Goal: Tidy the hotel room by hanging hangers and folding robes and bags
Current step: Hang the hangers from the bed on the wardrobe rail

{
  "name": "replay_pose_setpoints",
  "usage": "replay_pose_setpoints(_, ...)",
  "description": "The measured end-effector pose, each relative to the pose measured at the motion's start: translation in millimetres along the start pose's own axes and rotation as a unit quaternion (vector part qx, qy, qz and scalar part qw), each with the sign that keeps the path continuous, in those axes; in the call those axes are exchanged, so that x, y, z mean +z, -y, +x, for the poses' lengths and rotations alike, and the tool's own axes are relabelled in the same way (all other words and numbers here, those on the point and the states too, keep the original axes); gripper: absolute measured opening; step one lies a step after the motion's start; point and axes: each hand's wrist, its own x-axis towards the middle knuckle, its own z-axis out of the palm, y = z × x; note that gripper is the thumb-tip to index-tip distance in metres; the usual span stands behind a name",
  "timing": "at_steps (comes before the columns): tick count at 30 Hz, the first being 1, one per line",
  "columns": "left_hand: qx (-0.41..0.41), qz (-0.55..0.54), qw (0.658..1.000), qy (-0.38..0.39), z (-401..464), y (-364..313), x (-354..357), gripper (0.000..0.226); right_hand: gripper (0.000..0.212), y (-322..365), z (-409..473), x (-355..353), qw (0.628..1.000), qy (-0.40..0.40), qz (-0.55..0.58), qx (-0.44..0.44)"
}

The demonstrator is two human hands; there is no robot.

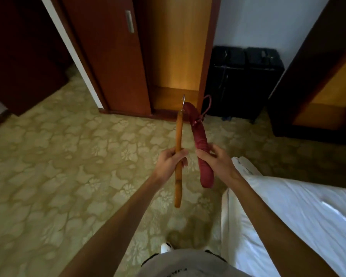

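My left hand (171,161) grips a wooden hanger (179,134) seen edge-on, its metal hook pointing up toward the wardrobe. My right hand (216,159) holds a red padded hanger (200,136), also edge-on, with a thin red cord loop near its top. Both hangers are held out in front of me above the carpet, side by side and a little apart. The open wardrobe (178,56) stands straight ahead, with its bare lit wooden interior showing beside a brown sliding door (112,56).
A white bed (300,216) fills the lower right, close to my right arm. A black luggage rack or case (242,80) stands against the wall right of the wardrobe. Dark wooden furniture (324,86) sits at far right. Patterned carpet (58,166) spreads to the left.
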Motion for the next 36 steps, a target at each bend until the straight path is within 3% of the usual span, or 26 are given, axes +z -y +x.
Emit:
replay_pose_setpoints(3, -0.001, -0.004, 1.0, -0.004, 47.1, -11.8, -27.9, 0.034, 0.018, 12.7, 51.0, 19.9, 1.0, -0.004, -0.013, -0.003)
replay_pose_setpoints(9, 0.0, -0.023, 1.0, -0.004, 154.4, -35.8, -71.6, 0.027, 0.023, 22.9, 159.1, 42.1, 1.0, -0.012, -0.008, 0.022)
replay_pose_setpoints(16, 0.014, -0.014, 0.999, 0.025, 338.9, -66.4, -116.6, 0.025, 0.028, 35.5, 335.7, 55.3, 0.999, -0.029, 0.018, 0.037)
replay_pose_setpoints(19, 0.014, -0.012, 0.999, 0.032, 426.3, -96.9, -135.6, 0.026, 0.044, 58.0, 421.7, 53.0, 0.997, -0.047, 0.042, 0.037)
replay_pose_setpoints(24, 0.025, 0.003, 1.0, 0.015, 543.4, -155.0, -178.6, 0.027, 0.028, 116.3, 559.9, 57.4, 0.999, -0.043, 0.03, 0.014)
replay_pose_setpoints(30, 0.034, -0.025, 0.999, -0.026, 645.0, -196.8, -231.9, 0.036, 0.031, 171.4, 677.8, 82.5, 1.0, -0.005, 0.017, 0.005)
replay_pose_setpoints(36, 0.049, -0.026, 0.998, -0.011, 761.2, -233.6, -282.1, 0.036, 0.033, 206.2, 787.2, 111.5, 0.999, 0.019, 0.021, 0.016)
